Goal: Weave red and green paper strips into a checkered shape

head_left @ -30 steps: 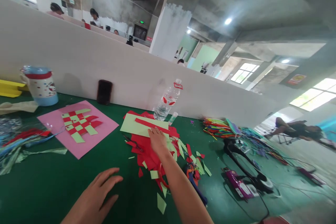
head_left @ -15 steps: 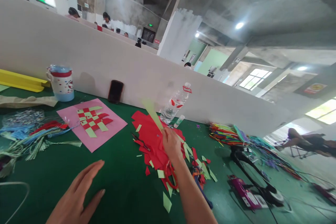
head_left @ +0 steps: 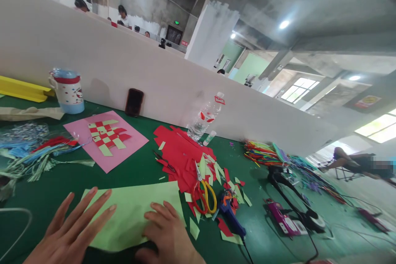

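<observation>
A light green paper sheet [head_left: 133,210] lies flat on the green table [head_left: 145,171] right in front of me. My left hand [head_left: 72,231] rests on its left part, fingers spread and flat. My right hand [head_left: 167,229] presses on its right part, fingers bent but holding nothing. Just beyond lies a heap of red paper [head_left: 177,152] with green scraps. Red and yellow scissors [head_left: 202,194] lie on the heap's near edge.
A pink sheet with a red and green woven patch [head_left: 107,138] lies to the left, near a mug [head_left: 68,90] and a phone [head_left: 134,102] leaning on the white wall. A water bottle [head_left: 204,119], a glue gun [head_left: 230,214] and coloured strips [head_left: 261,152] lie right. Shredded strips [head_left: 37,152] lie far left.
My right hand lifted the green sheet off the red heap and brought it down close in front of me. Both hands now rest flat on it.
</observation>
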A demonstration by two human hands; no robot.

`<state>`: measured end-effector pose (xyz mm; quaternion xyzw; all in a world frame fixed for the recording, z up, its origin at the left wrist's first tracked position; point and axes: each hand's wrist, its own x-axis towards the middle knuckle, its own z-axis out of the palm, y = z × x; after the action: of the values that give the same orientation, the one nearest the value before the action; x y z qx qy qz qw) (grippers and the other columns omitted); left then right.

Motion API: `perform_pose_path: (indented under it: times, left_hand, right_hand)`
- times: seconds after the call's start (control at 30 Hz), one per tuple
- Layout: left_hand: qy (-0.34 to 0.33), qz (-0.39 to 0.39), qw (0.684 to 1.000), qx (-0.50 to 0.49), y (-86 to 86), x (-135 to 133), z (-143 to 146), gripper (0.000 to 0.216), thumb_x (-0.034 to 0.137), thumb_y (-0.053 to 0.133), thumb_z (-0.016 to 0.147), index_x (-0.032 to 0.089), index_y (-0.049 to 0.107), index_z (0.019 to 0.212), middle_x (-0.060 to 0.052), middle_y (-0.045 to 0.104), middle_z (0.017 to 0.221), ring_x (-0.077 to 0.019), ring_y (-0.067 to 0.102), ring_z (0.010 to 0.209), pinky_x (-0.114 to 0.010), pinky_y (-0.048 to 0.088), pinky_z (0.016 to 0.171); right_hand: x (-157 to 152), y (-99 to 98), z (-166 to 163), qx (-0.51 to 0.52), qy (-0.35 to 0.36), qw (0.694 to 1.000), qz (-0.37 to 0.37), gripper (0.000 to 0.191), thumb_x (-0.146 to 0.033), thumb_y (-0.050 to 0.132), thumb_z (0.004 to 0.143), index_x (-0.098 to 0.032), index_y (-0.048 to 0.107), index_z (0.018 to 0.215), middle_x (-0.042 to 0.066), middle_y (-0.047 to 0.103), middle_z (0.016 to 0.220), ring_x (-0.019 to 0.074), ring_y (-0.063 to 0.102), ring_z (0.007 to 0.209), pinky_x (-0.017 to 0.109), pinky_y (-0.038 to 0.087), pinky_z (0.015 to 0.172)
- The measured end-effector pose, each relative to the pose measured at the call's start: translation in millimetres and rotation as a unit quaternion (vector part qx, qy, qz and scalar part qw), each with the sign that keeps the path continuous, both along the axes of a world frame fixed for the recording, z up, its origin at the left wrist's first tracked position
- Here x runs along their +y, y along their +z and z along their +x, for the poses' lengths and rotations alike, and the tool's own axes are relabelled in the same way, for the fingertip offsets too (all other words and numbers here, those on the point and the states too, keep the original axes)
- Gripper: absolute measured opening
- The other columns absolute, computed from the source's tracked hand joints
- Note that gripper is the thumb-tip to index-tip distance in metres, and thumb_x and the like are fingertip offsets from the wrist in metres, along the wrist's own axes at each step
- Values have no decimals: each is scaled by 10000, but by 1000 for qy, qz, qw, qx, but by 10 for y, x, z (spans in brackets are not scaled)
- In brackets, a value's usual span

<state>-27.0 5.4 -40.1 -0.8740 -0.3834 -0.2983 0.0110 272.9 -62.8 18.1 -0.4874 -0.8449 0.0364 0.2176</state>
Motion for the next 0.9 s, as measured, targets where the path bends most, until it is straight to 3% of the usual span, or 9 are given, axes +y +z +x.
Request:
perform_pose_path:
  times: [0.1, 0.23, 0.33, 0.5, 0.67, 0.9]
  left_hand:
    - [-7, 30, 999, 14, 11, 157, -30, 906, 12, 405, 821, 436, 308, 1616, 57, 489, 1620, -244, 343, 1555, -526, 174, 1325]
    - [18, 57, 998, 13, -9, 333, -28, 955, -47, 366, 804, 400, 252, 1640, 46, 468, 1634, -202, 351, 1546, -461, 217, 1313]
    - [44, 68, 997, -9, -78, 330, 2, 981, -85, 347, 791, 389, 240, 1644, 26, 534, 1591, -190, 421, 1509, -419, 331, 1269]
    - [57, 33, 998, -9, -225, 268, 2, 1000, -72, 383, 771, 384, 228, 1647, -3, 555, 1574, -203, 536, 1432, -334, 526, 1118]
    - [42, -12, 999, -12, -242, 301, -22, 1009, -40, 440, 741, 377, 262, 1643, -2, 527, 1596, -208, 554, 1421, -308, 530, 1115]
    - [28, -37, 998, -35, -158, 286, -30, 993, 16, 463, 794, 409, 168, 1656, 13, 593, 1540, -215, 576, 1402, -314, 518, 1137]
  right_hand:
    - [282, 340, -49, 37, 19, 999, -15, 254, -361, 612, 999, -240, 713, 1199, 58, 742, 1313, 205, 600, 1358, 340, 405, 1210]
    - [1059, 623, -393, -33, 22, 998, -52, 386, -298, 519, 1068, -155, 596, 1417, 123, 609, 1504, 235, 454, 1487, 386, 353, 1255]
    - [1709, 548, -753, -101, 33, 987, -117, 511, -332, 520, 1077, -106, 477, 1532, 160, 421, 1652, 262, 286, 1578, 418, 250, 1304]
    - [2430, 252, -1135, -123, 23, 979, -162, 579, -416, 473, 1090, -141, 402, 1594, 142, 290, 1718, 325, 172, 1610, 513, 283, 1277]
    - [2586, 137, -1125, -139, 15, 971, -196, 587, -565, 414, 1078, -277, 424, 1590, 72, 335, 1707, 332, 196, 1604, 626, 248, 1254]
    - [2289, 42, -986, -132, -45, 976, -164, 595, -581, 390, 1078, -252, 440, 1571, 127, 422, 1657, 362, 243, 1573, 724, 107, 1234]
